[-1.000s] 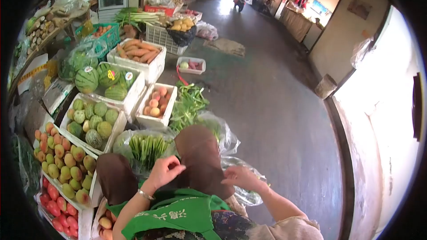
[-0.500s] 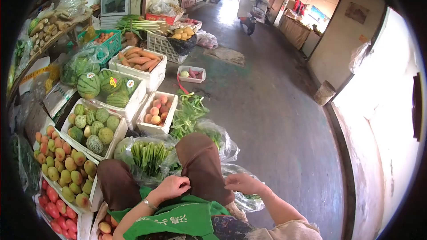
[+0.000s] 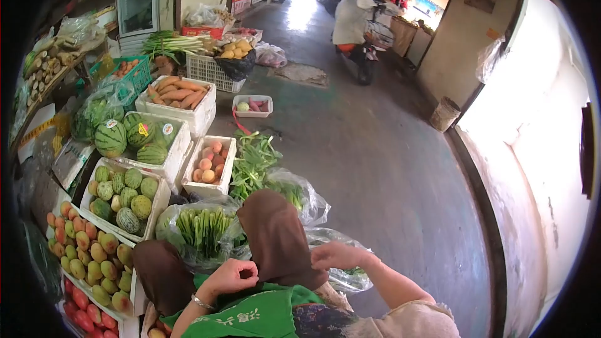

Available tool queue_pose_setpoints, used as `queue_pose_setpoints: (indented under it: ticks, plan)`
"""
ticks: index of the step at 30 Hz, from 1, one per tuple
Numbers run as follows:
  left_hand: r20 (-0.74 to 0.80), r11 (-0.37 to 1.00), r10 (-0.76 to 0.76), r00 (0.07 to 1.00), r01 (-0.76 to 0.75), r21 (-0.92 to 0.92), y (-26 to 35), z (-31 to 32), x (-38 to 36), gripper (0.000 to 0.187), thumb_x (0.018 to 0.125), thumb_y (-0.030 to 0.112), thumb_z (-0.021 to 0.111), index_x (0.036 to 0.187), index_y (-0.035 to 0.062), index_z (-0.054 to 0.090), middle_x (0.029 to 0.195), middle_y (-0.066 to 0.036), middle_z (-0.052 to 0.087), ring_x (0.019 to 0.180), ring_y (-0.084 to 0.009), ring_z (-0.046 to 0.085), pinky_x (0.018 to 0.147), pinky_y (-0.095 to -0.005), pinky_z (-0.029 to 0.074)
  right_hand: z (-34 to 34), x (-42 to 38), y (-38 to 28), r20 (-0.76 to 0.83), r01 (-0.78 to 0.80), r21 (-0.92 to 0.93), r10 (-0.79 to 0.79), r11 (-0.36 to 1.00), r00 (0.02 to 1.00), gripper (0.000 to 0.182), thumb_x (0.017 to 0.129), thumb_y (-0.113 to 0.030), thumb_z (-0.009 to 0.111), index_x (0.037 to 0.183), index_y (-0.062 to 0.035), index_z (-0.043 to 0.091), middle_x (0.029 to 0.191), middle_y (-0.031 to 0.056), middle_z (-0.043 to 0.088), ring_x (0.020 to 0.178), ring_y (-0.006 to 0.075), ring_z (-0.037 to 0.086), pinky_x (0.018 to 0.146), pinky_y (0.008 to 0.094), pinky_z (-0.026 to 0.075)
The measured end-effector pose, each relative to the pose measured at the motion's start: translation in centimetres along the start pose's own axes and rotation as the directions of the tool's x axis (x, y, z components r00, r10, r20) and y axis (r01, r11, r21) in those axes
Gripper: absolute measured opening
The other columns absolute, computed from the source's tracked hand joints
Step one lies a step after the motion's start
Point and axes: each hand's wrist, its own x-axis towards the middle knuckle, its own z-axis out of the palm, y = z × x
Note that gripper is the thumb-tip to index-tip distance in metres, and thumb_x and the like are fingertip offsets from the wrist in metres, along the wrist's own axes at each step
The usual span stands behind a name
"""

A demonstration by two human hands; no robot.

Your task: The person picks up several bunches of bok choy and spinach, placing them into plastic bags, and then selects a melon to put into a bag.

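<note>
My left hand rests by the inner side of my left knee, its fingers curled, over the green apron. Against the side of my right knee is my right hand, with its fingers bent down. Whatever either hand may hold is too small or hidden to make out. Beyond my knees lie bagged green stems, loose leafy greens and a white foam box of peaches.
Foam boxes of small melons, watermelons and mangoes line the left. A person on a scooter is in the aisle ahead. A bucket stands by the right wall.
The scooter and its rider have come closer along the aisle. The view has shifted slightly, moving the produce left in frame. Both hands keep nearly the same pose.
</note>
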Motion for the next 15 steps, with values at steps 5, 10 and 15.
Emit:
queue_pose_setpoints:
  ticks: [5, 10, 15]
  plan:
    - [-0.019, 0.999, 0.035, 0.999, -0.035, -0.037, 0.8, -0.2, -0.4, 0.012, 0.082, 0.014, 0.068, 0.082, 0.0035, 0.062, 0.069, 0.001, 0.06, 0.064, -0.0051, 0.05, 0.057, -0.0231, 0.042, -0.5, 0.2, 0.1, 0.029, -0.027, 0.095, 0.024, 0.995, 0.999, 0.02, 0.091, -0.021, 0.06, 0.098, -0.0024, 0.064, 0.087, 0.0039, 0.064, 0.084, 0.0124, 0.059, 0.078, 0.03, 0.049]
    - [-0.048, 0.994, 0.058, 0.997, -0.062, -0.095, -0.1, 0.1, -0.5, 0.017, 0.082, 0.02, 0.07, 0.084, 0.004, 0.064, 0.072, 0.004, 0.06, 0.065, -0.0033, 0.047, 0.057, -0.0222, 0.04, -0.2, 0.7, 0.1, -0.154, -0.008, 0.16, 0.033, 0.987, 0.987, 0.02, 0.091, -0.02, 0.061, 0.1, -0.0028, 0.064, 0.087, 0.0033, 0.065, 0.083, 0.0111, 0.059, 0.077, 0.029, 0.049]
    - [-0.122, 0.975, 0.145, 0.982, -0.162, -0.153, -1.1, 0.2, -0.2, 0.014, 0.083, 0.015, 0.069, 0.086, 0.0026, 0.066, 0.077, 0.001, 0.064, 0.068, -0.0047, 0.054, 0.062, -0.0225, 0.044, -0.1, 1.6, 0.1, -0.264, 0.02, 0.273, 0.055, 0.962, 0.963, 0.018, 0.09, -0.017, 0.064, 0.101, -0.0022, 0.064, 0.087, 0.0014, 0.065, 0.083, 0.0097, 0.059, 0.076, 0.0281, 0.049]
